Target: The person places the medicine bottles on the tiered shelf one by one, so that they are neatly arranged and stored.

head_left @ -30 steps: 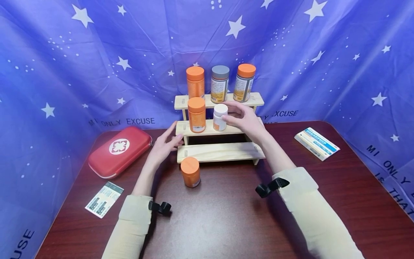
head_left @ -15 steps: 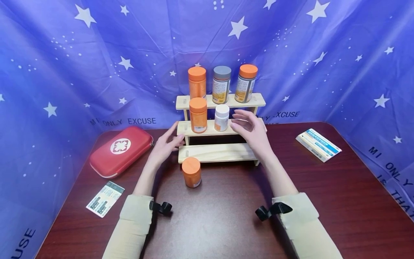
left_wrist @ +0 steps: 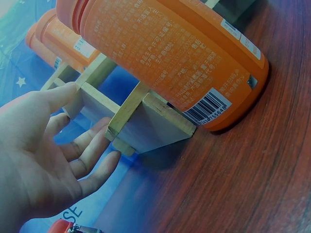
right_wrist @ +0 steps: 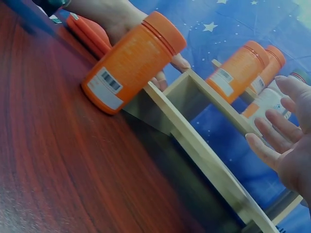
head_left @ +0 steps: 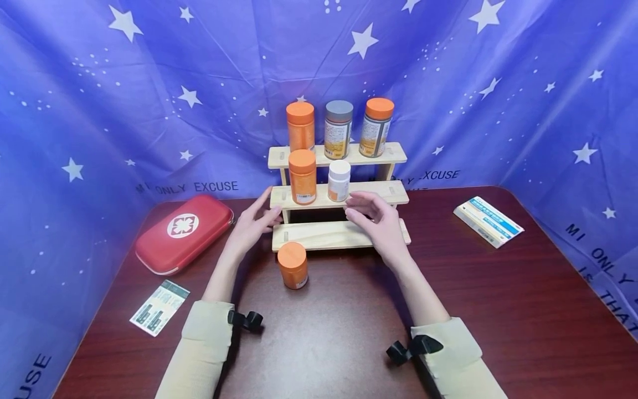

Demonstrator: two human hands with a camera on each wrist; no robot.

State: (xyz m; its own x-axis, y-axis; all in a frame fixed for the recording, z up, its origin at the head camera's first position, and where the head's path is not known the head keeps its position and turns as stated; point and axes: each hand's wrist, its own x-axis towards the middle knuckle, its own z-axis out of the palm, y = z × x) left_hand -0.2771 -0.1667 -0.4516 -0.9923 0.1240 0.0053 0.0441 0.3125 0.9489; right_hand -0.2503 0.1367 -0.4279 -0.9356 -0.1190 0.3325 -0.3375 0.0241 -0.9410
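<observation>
A three-tier wooden rack [head_left: 339,235] stands on the table. My left hand [head_left: 253,224] is at its left end, fingers loosely bent with the fingertips right at the wood; the left wrist view shows this left hand [left_wrist: 53,145] too. My right hand [head_left: 381,227], holding nothing, hovers in front of the lower and middle tiers with relaxed fingers. Just beyond its fingertips a small white bottle [head_left: 339,182] stands upright on the middle tier, beside an orange bottle [head_left: 303,180]. Another orange bottle [head_left: 293,267] stands on the table before the rack's left end.
Along the top tier are an orange bottle [head_left: 301,128], a grey-capped bottle [head_left: 338,132] and an orange-capped grey bottle [head_left: 376,130]. A red first-aid case [head_left: 184,235] and a printed card [head_left: 160,307] lie left; a white-and-blue box [head_left: 488,221] lies right. A starry curtain hangs behind.
My right hand has let go of the small white bottle and drawn back, down toward the lower tier. The bottle stays on the middle tier. My left hand holds its place.
</observation>
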